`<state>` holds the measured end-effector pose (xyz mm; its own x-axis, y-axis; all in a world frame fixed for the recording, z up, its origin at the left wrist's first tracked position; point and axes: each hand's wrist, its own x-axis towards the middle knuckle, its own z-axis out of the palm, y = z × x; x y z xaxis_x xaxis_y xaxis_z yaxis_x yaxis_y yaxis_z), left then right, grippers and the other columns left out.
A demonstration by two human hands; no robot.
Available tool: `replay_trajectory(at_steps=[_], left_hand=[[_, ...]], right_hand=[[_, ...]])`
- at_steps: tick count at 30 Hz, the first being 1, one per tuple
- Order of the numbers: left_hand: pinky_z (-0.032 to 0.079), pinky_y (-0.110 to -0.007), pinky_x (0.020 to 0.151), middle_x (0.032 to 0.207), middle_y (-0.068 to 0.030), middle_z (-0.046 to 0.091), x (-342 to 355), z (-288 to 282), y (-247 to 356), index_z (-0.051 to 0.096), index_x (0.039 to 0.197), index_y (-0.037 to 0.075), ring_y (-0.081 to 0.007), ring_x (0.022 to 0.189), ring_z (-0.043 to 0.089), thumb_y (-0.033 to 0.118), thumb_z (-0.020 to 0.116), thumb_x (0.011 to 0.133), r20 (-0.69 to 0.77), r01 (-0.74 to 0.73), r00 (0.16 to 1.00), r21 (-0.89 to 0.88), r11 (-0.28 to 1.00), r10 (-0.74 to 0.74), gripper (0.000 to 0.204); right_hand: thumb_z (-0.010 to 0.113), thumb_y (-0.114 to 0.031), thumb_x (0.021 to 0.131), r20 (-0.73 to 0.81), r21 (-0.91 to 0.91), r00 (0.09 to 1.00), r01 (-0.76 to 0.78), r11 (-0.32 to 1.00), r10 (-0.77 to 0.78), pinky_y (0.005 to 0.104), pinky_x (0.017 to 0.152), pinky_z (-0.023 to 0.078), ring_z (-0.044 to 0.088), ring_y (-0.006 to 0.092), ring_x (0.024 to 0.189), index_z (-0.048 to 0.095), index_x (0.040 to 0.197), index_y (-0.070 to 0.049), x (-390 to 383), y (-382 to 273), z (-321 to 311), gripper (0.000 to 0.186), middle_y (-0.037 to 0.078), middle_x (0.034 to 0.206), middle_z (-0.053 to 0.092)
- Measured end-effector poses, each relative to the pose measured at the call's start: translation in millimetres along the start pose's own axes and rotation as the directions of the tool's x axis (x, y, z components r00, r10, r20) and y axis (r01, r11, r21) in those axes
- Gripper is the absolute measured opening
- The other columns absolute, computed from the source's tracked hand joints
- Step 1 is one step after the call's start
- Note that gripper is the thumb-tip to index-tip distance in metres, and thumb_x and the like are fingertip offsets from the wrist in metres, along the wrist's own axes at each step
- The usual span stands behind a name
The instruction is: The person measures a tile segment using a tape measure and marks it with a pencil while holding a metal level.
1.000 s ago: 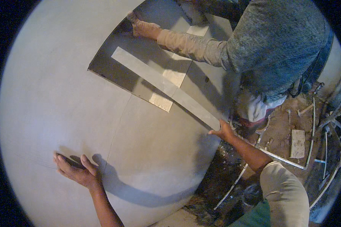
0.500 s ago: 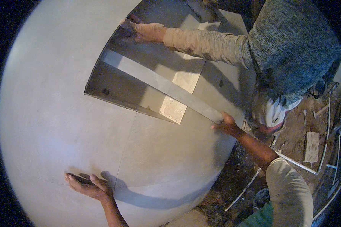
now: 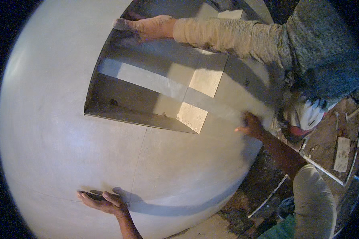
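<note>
A long pale grey strip spans a four-sided opening in a large smooth grey surface. My right hand, slightly blurred, is at the strip's right end, fingers on one side and thumb on the other; its fingertips are in shadow. My left hand lies on the grey surface at lower left, fingers stretched out and holding nothing. At the opening's upper left edge rests another person's dusty hand, its sleeve crossing above the strip. What lies under the strip is partly hidden.
The other person's body in grey-blue clothing fills the upper right. On the brown ground at right lie white pipes and a pale flat piece. A dark round container stands near my right sleeve. Sunlit ledges show inside the opening.
The view has shifted. The strip now appears lower, closer to level with the surface around its right end. My right hand stays at that end; my left hand stays spread on the surface.
</note>
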<state>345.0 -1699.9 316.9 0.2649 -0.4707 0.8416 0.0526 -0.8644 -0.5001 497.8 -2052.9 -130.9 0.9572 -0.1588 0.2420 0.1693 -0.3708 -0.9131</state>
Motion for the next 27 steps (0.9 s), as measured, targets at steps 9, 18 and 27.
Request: replay_trajectory(at_steps=[9, 18, 27], left_hand=[[0.021, -0.051, 0.114, 0.149, -0.0289, 0.018, -4, 2, -2, 0.019, 0.143, -0.006, -0.0425, 0.139, 0.022, 0.038, 0.038, 0.1, 0.054, -0.005, 0.998, -0.015, 1.0, 0.006, 0.065], [0.02, -0.051, 0.114, 0.149, -0.0284, 0.019, -4, -2, -3, 0.018, 0.144, -0.005, -0.042, 0.139, 0.021, 0.038, 0.04, 0.099, 0.068, -0.002, 0.998, 0.024, 1.0, 0.001, 0.066], [0.019, -0.051, 0.113, 0.148, -0.0241, 0.028, -3, -4, -8, 0.026, 0.144, -0.003, -0.0403, 0.137, 0.027, 0.045, 0.042, 0.098, 0.022, -0.04, 0.999, 0.102, 0.994, 0.038, 0.068]], right_hand=[[0.088, -0.041, 0.053, -0.047, 0.023, 0.999, -0.016, 1.0, 0.017, 0.0433, 0.094, 0.044, 0.056, 0.0373, 0.109, 0.051, 0.122, 0.0, 2, 20, 16, 0.089, 0.022, 0.116, 0.059], [0.088, -0.045, 0.054, -0.016, 0.091, 0.998, -0.054, 0.994, 0.056, 0.0426, 0.097, 0.043, 0.054, 0.0376, 0.113, 0.05, 0.125, 0.001, 3, 11, 6, 0.093, 0.023, 0.12, 0.057], [0.087, -0.043, 0.058, 0.223, 0.207, 0.967, -0.171, 0.963, 0.123, 0.0417, 0.089, 0.048, 0.061, 0.0328, 0.103, 0.054, 0.121, -0.004, 11, -37, -21, 0.082, 0.018, 0.109, 0.063]])
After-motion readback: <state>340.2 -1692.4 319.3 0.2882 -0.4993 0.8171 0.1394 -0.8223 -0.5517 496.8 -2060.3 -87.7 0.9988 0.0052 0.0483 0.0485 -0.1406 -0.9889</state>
